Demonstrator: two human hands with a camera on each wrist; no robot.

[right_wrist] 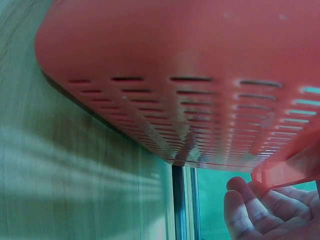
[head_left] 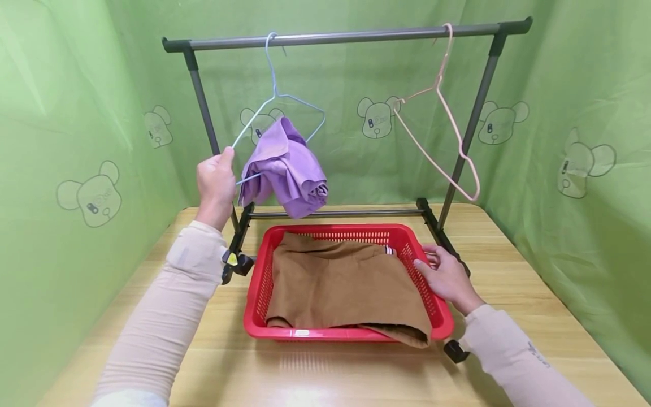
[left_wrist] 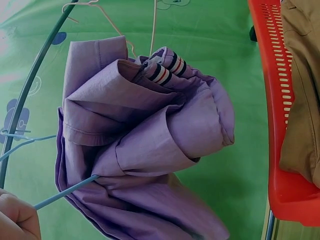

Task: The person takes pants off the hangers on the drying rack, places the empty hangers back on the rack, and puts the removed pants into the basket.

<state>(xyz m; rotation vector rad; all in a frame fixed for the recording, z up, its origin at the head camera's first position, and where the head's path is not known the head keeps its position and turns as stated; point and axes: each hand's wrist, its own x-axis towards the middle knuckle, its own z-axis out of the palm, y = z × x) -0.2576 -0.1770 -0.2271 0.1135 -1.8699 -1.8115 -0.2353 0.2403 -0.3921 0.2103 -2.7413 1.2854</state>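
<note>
A green curtain (head_left: 346, 169) stood around a wooden table (head_left: 213, 367), and on this table there was a grey rack (head_left: 351, 37). In front of the rack was a red basket (head_left: 346, 334), in which lay a brown garment (head_left: 346, 282), folded, with one part over the front rim. A purple garment (head_left: 287, 169), crumpled like a bundle, was on the blue hanger (head_left: 275, 89), whose lower wire went into its folds. I judged the work as begun only: this garment was on its hanger but not spread out, the brown one remained in the basket, and the pink hanger (head_left: 451, 117) carried nothing. The left hand (head_left: 216, 181) pinched the blue hanger at its left corner, beside the purple garment. The right hand (head_left: 446, 277) held the basket's right rim between thumb and fingers; how firmly, I could not tell.
</note>
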